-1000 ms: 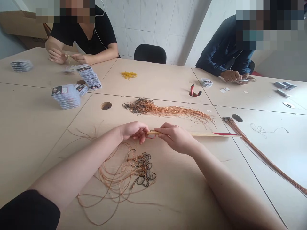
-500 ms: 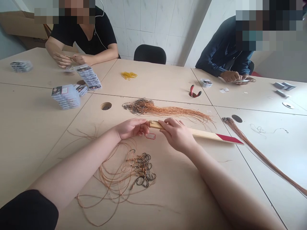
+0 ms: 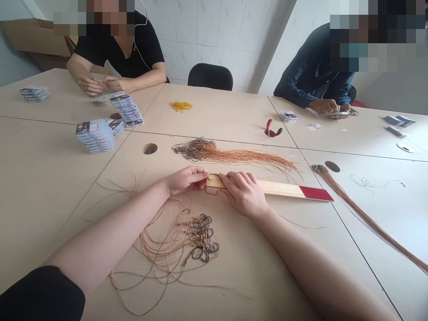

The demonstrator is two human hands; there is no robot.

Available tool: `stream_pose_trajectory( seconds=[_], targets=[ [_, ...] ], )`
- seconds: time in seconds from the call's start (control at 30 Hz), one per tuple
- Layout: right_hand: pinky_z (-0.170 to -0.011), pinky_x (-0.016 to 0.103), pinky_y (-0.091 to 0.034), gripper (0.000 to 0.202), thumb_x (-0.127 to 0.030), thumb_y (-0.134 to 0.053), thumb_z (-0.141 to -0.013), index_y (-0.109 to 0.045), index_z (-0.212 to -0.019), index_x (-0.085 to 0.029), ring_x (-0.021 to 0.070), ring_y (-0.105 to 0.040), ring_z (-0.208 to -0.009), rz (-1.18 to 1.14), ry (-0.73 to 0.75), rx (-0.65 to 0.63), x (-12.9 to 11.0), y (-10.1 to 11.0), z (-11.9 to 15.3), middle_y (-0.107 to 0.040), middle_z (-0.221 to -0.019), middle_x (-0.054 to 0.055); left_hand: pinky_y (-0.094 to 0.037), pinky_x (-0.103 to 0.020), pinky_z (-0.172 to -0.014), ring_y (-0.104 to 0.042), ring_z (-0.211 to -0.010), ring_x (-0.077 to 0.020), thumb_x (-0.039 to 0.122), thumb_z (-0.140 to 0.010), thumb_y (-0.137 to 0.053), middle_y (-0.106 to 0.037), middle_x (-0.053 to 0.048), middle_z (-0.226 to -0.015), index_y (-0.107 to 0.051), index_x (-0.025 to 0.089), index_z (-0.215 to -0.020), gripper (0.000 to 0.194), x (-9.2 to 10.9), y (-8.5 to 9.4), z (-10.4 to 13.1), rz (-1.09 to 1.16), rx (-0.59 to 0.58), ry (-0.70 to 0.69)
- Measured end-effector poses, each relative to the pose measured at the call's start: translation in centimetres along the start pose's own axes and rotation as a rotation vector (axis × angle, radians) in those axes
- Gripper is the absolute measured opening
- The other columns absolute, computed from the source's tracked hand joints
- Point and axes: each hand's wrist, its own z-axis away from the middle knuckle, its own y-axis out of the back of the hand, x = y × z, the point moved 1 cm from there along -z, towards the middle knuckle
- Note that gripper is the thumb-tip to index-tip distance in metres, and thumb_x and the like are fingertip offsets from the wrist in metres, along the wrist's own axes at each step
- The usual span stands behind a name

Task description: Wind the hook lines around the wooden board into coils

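Observation:
A pale wooden strip with a red end (image 3: 284,189) slants across the table in front of me. My right hand (image 3: 246,192) is closed around it near its left end, thumb and fingers on top. On that end lies a small fish hook (image 3: 211,177). My left hand (image 3: 187,180) pinches right at the strip's tip, beside the hook; what its fingertips hold is too small to make out. A red-edged clear piece (image 3: 211,191) shows below the strip. Nearer me is a loose pile of dark fish hooks (image 3: 202,234) with orange-brown lines (image 3: 150,243).
Beyond the strip lies a bundle of hooks on lines (image 3: 230,155); another bundle (image 3: 354,200) lies right. Red-handled pliers (image 3: 272,129) stand in a table hole. Stacked plastic packs (image 3: 95,136) and yellow pieces (image 3: 181,106) lie farther back. Two people (image 3: 117,67) work across the table.
The strip has turned so its broad face shows more, and its left end sits slightly lower. My left fingers have closed into a pinch at its tip. My right hand has shifted slightly down.

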Motion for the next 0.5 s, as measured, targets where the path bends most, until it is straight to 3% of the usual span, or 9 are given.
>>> stream_pose_trajectory(
  seconds=[0.5],
  targets=[
    [-0.08,0.035,-0.036,0.038,-0.032,-0.039,-0.092,-0.049,-0.124,-0.015,0.021,-0.049,-0.092,-0.054,-0.013,-0.064,-0.01,-0.3,-0.19,-0.057,-0.106,0.01,-0.04,-0.023,-0.068,-0.052,-0.066,-0.0103,0.023,-0.075,-0.056,-0.059,-0.002,-0.068,-0.057,0.011,-0.075,0.012,0.36,-0.33,0.04,-0.201,-0.038,-0.028]
  ],
)
